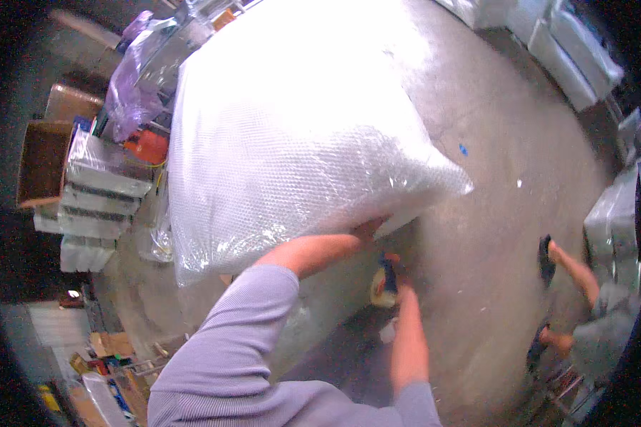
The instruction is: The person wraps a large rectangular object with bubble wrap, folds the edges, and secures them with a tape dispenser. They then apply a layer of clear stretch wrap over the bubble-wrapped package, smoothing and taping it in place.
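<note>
A large bundle in clear bubble wrap (pixel 292 171) fills the upper middle of the head view, its top washed out by glare. My left hand (pixel 367 229) touches its near lower edge beside a loose flap; the fingers are shaded and hidden there. Just below and to the right, my right hand (pixel 392 265) is closed around what looks like a tape dispenser (pixel 382 288), dark blue with a pale yellowish roll. Blur hides its finer detail. A pointed corner of the wrap sticks out to the right above the concrete floor.
At left stand stacked wrapped packages (pixel 96 206), an open cardboard box (pixel 44 164), purple plastic film (pixel 128 92) and an orange object (pixel 147 146). Another person (pixel 605 327) is at the right, near more wrapped bundles (pixel 612 213). A blue scrap (pixel 464 149) lies on the floor.
</note>
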The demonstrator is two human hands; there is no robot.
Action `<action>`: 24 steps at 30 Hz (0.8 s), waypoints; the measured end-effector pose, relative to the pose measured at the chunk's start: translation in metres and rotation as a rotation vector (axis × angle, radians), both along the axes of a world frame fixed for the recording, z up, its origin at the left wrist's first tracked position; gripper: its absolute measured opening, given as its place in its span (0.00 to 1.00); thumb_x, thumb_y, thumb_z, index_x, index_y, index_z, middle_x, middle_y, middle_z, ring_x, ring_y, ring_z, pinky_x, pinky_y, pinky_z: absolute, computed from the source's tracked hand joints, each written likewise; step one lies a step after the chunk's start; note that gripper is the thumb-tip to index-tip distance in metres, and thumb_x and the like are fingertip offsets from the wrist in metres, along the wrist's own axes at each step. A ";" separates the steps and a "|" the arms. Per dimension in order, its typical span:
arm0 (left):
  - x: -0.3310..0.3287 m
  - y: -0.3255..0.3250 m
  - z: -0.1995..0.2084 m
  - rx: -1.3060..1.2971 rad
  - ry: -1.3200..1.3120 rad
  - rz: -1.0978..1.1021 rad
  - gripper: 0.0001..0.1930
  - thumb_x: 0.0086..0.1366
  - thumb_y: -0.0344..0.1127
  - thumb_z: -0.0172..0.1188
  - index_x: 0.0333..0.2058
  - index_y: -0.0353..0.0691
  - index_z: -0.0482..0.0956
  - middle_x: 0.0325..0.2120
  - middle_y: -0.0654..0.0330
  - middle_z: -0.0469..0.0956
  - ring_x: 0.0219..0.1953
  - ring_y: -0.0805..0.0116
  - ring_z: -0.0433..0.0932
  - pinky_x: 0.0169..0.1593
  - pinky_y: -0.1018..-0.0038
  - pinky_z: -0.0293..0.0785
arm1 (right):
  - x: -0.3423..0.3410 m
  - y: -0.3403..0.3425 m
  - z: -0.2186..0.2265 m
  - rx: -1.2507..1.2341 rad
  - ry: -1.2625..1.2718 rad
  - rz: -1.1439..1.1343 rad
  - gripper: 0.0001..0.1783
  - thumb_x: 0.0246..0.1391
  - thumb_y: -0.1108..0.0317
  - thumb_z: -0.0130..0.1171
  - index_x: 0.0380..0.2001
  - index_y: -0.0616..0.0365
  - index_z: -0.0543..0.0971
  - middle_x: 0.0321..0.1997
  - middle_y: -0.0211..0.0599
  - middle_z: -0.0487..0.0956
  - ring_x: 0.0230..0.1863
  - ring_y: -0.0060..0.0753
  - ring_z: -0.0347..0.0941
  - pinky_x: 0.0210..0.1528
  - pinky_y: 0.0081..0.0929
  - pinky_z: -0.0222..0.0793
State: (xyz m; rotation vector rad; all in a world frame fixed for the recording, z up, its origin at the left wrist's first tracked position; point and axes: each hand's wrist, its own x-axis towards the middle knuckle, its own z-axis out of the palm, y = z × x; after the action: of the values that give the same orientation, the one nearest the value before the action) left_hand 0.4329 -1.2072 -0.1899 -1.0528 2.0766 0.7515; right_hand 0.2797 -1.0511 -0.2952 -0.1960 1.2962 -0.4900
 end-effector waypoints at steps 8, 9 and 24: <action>0.104 0.237 0.130 -0.546 0.877 0.417 0.23 0.65 0.46 0.58 0.53 0.39 0.75 0.53 0.45 0.74 0.57 0.45 0.72 0.60 0.55 0.68 | -0.086 0.209 0.026 0.107 0.021 -0.073 0.28 0.58 0.43 0.58 0.45 0.59 0.79 0.36 0.38 0.82 0.32 0.39 0.80 0.36 0.39 0.76; 0.143 0.285 0.148 -0.617 0.861 0.619 0.24 0.64 0.47 0.58 0.53 0.39 0.75 0.51 0.46 0.76 0.57 0.47 0.72 0.60 0.55 0.68 | -0.108 0.234 0.027 0.165 0.117 -0.063 0.28 0.58 0.44 0.58 0.45 0.59 0.79 0.37 0.37 0.82 0.33 0.38 0.80 0.37 0.40 0.76; 0.554 0.560 0.167 -0.404 0.327 1.651 0.23 0.67 0.49 0.57 0.46 0.33 0.80 0.42 0.51 0.82 0.46 0.61 0.80 0.51 0.66 0.73 | 0.039 0.327 0.248 -0.183 0.894 0.118 0.36 0.48 0.42 0.66 0.43 0.70 0.81 0.40 0.45 0.82 0.40 0.37 0.79 0.42 0.36 0.73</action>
State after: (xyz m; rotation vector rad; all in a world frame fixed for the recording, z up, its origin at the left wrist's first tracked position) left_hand 0.9869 -0.6475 -0.0234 -3.0563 1.1495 1.2449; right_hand 0.3186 -0.7246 -0.0474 -0.6971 2.0919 -0.4294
